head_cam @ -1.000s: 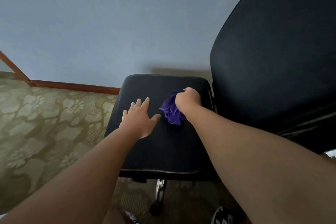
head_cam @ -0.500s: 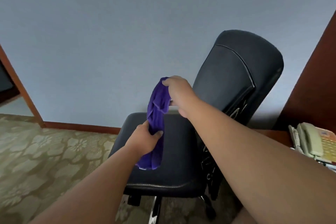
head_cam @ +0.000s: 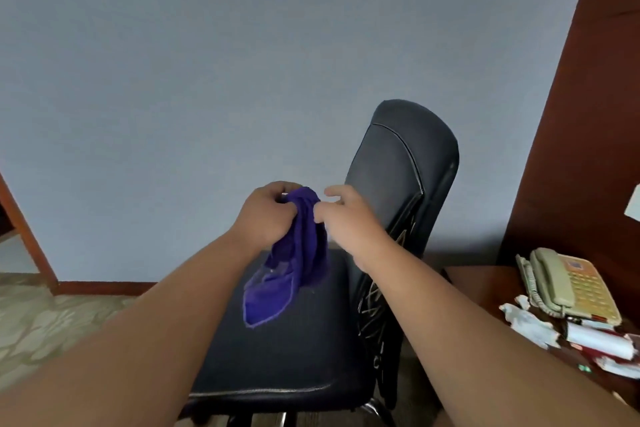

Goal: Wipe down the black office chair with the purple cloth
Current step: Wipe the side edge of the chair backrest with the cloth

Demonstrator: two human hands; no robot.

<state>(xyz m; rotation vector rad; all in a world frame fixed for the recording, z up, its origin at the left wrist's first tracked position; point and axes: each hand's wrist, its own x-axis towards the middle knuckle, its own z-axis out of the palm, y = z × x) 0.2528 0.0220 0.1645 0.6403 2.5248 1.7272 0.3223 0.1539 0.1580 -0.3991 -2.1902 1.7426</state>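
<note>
Two hands meet at the top of the purple cloth (head_cam: 294,263), held up over the black office chair (head_cam: 277,360). The left hand (head_cam: 266,215) grips the bunched upper end with its fingers curled round it. Just beside it, the right hand (head_cam: 346,215) pinches the cloth's upper right edge between the thumb and lower fingers, with the forefinger lifted clear. Only the fabric separates the two hands. From there the cloth hangs down in loose folds, its lowest corner in front of the middle of the seat; whether that corner touches the seat cannot be told.

At far left a reddish wooden door frame (head_cam: 24,229) slants down to a patterned carpet (head_cam: 52,326), and a matching baseboard (head_cam: 104,287) runs along the foot of a grey-blue wall (head_cam: 207,80). The left forearm crosses the seat's left edge, and the right forearm hides the lower part of the backrest (head_cam: 408,156), which rises upright on the right of the seat. Further right, a brown desk (head_cam: 485,284) carries a beige telephone (head_cam: 568,284) and crumpled white papers (head_cam: 530,321). A dark wood panel (head_cam: 571,114) stands behind them.
</note>
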